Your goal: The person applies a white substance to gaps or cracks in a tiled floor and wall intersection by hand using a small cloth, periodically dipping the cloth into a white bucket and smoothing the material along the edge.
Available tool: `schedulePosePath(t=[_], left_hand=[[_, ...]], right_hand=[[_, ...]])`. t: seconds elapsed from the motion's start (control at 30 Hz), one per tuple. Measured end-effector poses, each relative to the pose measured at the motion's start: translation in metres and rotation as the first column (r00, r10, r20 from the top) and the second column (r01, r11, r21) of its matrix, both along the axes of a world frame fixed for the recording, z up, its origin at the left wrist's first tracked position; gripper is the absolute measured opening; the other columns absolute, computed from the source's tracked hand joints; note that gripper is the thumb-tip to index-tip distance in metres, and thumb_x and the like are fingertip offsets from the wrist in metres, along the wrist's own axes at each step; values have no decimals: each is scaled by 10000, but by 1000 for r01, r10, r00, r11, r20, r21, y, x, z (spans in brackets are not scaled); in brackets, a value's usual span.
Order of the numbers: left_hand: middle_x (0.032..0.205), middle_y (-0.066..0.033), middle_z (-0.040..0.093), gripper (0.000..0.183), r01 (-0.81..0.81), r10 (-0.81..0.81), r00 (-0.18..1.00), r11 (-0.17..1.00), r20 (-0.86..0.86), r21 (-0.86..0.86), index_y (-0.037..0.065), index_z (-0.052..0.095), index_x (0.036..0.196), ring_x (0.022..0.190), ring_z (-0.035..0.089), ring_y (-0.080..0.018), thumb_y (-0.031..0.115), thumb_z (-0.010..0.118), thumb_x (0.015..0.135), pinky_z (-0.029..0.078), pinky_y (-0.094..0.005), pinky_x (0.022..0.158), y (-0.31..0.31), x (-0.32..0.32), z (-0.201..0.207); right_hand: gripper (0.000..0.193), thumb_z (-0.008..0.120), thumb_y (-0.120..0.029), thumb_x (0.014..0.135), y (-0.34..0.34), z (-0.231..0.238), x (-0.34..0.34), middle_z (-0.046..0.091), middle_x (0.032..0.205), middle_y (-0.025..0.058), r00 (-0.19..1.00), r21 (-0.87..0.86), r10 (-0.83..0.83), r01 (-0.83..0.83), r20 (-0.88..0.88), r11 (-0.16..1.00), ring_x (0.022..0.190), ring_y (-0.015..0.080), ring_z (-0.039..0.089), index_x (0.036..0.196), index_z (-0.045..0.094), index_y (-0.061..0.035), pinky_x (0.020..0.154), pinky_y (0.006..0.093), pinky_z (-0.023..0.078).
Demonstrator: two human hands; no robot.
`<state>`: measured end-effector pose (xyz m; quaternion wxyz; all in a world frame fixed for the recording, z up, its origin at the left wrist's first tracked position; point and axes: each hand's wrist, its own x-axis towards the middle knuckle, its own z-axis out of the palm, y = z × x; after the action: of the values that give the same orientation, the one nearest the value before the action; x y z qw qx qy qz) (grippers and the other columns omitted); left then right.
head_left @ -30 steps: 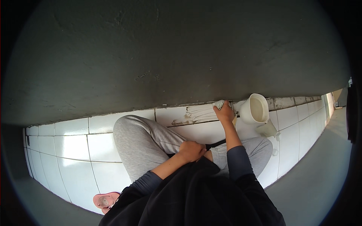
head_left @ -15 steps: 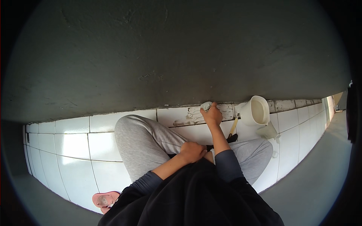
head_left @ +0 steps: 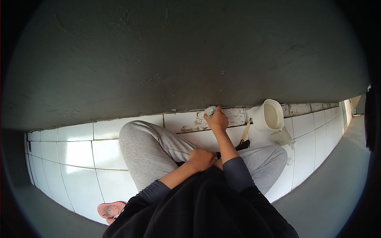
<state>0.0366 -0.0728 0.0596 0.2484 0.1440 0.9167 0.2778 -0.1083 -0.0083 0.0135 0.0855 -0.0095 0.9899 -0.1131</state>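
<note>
White floor tiles point(head_left: 75, 152): spread on your left, bright light reflecting off a few of them.
Pink item point(head_left: 109, 210): on those tiles at the lower left, beside your dark clothing; its kind is hard to tell.
Grey trousers point(head_left: 147, 152): your bent legs, one knee on each side of your hands.
Left hand point(head_left: 201, 160): resting at your lap, fingers curled; you cannot tell from here whether they grasp anything.
Smeared strip point(head_left: 236, 116): a tile along the foot of the dark wall point(head_left: 178, 55), streaked with whitish and brown matter.
Pale wad point(head_left: 209, 111): over the left part of that strip, close to the wall.
Right hand point(head_left: 218, 120): your arm reaches forward, fingers grasping the wad.
Yellow-handled tool point(head_left: 245, 133): on the tiles between your right forearm and the jug, its black end near your leg.
White jug point(head_left: 258, 118): near the wall, its mouth facing you.
Translucent plastic piece point(head_left: 281, 137): just beside the jug, on your side.
</note>
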Motion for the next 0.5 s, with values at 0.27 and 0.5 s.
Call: schedulePosePath(t=[0.27,0.5], left_hand=[[740,-98,639,271,-45,48,998,996,-38,81,183,624,896,713,623,-290,361,424,858,489,-419,620,2,1,-1],[728,-102,639,291,17,-16,1000,999,23,-47,168,631,906,702,624,-295,364,422,857,490,-417,621,2,-3,2]], right_hand=[[597,694,-415,649,54,0,-31,642,773,174,982,46,-181,183,-44,982,719,314,641,1006,435,-13,616,407,516],[630,701,-428,645,-20,-1,10,645,756,155,1000,0,10,-10,12,1000,716,311,644,1048,431,-26,637,396,521]])
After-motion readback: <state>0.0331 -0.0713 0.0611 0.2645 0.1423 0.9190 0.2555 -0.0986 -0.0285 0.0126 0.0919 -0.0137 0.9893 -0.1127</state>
